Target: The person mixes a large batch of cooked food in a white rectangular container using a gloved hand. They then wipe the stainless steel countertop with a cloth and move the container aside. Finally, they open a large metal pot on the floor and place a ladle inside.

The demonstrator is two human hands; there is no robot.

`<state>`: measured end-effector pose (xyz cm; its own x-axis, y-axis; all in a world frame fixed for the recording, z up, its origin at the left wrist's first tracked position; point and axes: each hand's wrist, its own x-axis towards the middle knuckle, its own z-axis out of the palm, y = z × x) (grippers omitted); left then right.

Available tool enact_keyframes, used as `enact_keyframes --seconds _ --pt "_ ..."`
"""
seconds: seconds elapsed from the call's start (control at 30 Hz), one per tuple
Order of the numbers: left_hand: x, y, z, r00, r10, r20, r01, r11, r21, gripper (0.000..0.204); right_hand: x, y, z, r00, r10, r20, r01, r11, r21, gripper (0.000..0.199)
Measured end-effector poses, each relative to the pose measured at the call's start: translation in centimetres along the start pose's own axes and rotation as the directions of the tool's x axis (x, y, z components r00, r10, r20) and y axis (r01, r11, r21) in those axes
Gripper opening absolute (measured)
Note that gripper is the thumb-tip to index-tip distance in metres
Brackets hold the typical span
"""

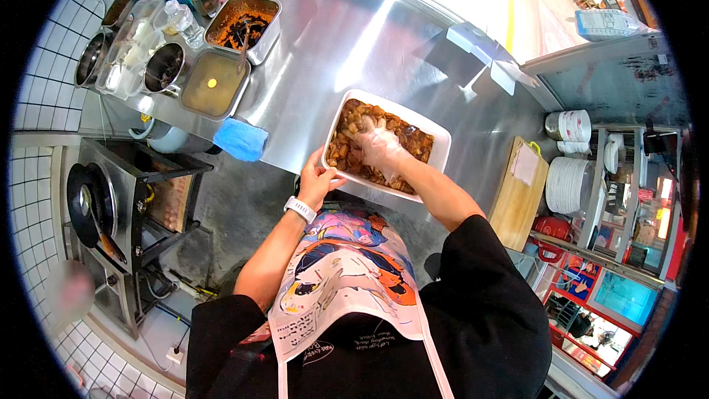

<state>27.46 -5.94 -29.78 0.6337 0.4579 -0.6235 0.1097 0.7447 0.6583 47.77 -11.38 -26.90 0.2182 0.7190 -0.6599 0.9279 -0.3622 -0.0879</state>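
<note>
A white rectangular tub [441,149] stands at the counter's near edge, filled with brown, sauce-coated chunks [416,140] that look like marinated meat. My right hand [378,146], in a clear plastic glove, is down among the chunks. Its fingertips are sunk in them and partly blurred, so their grip is hidden. With thumb and fingers, my left hand [319,179] holds the tub's near left corner. That hand is bare, with a pale watch [300,209] on the wrist.
Left on the steel counter [310,44] are a blue cloth [241,140], a pan of yellowish liquid [214,85], a pan of red sauce [267,27] and metal pots [164,66]. A wooden board [521,192] and stacked plates [567,185] are right. A wok [90,203] sits lower left.
</note>
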Motion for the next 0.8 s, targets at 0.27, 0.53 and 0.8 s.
enact_keyframes --seconds 0.27,0.53,0.8 --pt "0.2 -0.2 -0.6 1.0 -0.009 0.027 0.009 1.0 -0.015 0.065 -0.9 0.6 0.3 0.987 0.155 -0.048 -0.114 0.87 0.48 0.049" --pt "-0.1 0.0 -0.6 0.999 -0.009 0.05 0.01 1.0 -0.025 0.066 -2.3 -1.5 -4.8 0.956 0.198 -0.216 -0.124 0.941 0.314 0.076" --pt "0.3 -0.2 -1.1 0.999 -0.02 0.038 0.022 0.999 -0.036 0.066 1.1 -3.4 -2.6 0.97 0.138 -0.198 -0.053 0.922 0.383 0.064"
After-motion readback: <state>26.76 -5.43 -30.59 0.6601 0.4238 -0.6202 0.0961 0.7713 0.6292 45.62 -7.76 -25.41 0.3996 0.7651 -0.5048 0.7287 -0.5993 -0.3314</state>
